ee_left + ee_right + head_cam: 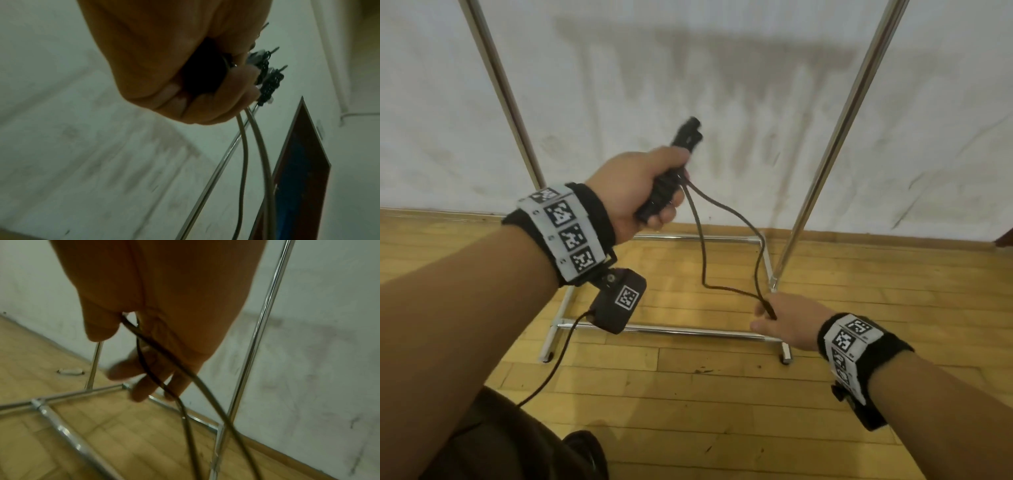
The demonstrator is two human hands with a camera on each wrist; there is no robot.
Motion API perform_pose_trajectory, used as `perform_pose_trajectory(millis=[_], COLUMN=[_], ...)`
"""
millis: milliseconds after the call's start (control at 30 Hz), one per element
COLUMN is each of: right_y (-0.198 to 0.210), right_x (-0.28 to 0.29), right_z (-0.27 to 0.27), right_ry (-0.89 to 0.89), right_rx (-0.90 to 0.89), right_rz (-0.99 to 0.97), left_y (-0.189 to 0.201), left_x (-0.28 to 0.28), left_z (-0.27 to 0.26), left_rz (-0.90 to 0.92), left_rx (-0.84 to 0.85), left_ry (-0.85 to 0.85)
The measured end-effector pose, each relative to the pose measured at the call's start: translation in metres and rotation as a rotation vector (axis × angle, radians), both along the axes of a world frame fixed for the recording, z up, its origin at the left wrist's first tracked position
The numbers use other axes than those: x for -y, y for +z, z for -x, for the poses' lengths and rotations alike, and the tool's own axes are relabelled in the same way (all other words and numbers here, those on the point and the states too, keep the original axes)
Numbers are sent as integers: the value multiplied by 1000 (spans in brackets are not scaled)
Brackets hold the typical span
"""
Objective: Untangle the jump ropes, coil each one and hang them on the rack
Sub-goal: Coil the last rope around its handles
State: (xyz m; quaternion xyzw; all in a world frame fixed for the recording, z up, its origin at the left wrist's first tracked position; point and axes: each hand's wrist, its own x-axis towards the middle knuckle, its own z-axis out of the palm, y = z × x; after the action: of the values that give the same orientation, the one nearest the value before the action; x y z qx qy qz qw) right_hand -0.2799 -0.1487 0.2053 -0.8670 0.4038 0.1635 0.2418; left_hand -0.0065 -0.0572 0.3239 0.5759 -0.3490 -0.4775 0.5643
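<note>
My left hand (647, 185) grips the two black handles (686, 135) of a jump rope side by side, their tops sticking up past my thumb. Two strands of dark cord (729, 209) drop from that fist and run down to my right hand (780, 322), which holds the bend of the cord low, near the rack's right post (835, 147). The left wrist view shows my left hand (164, 65) curled round the handles (267, 78) with the cord (244, 146) hanging below. In the right wrist view the cord (185, 369) passes between the thumb and palm of my right hand (154, 305); the fingers are loosely bent.
The chrome rack stands against a stained white wall, with its base bars (671, 330) on the wooden floor and its left post (500, 85) behind my left wrist. A small white object (71, 371) lies on the floor by the wall. A dark panel (304, 170) leans to the right.
</note>
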Motion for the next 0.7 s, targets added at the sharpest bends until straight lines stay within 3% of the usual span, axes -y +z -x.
perform_pose_trajectory(millis=[233, 267, 333, 400, 433, 567, 600, 700], right_y=[81, 92, 112, 127, 133, 136, 131, 104], right_x=[-5, -10, -15, -19, -20, -17, -19, -29], right_z=[-29, -32, -32, -28, -25, -27, -32, -43], right_ry=[-39, -44, 81, 212, 223, -16, -33, -8], right_rx=[444, 436, 213, -37, -46, 434, 511, 708], right_rz=[12, 52, 100, 4, -28, 241, 199, -210], left_y=[-24, -26, -27, -28, -29, -32, -31, -25], left_x=[3, 3, 3, 4, 5, 5, 5, 4], left_z=[27, 31, 34, 31, 30, 36, 40, 50], left_rz=[-53, -49, -45, -68, -86, -100, -80, -6], left_rx=[184, 214, 301, 419, 475, 536, 529, 478], left_ry=[-195, -200, -169, -107, -81, -97, -127, -182])
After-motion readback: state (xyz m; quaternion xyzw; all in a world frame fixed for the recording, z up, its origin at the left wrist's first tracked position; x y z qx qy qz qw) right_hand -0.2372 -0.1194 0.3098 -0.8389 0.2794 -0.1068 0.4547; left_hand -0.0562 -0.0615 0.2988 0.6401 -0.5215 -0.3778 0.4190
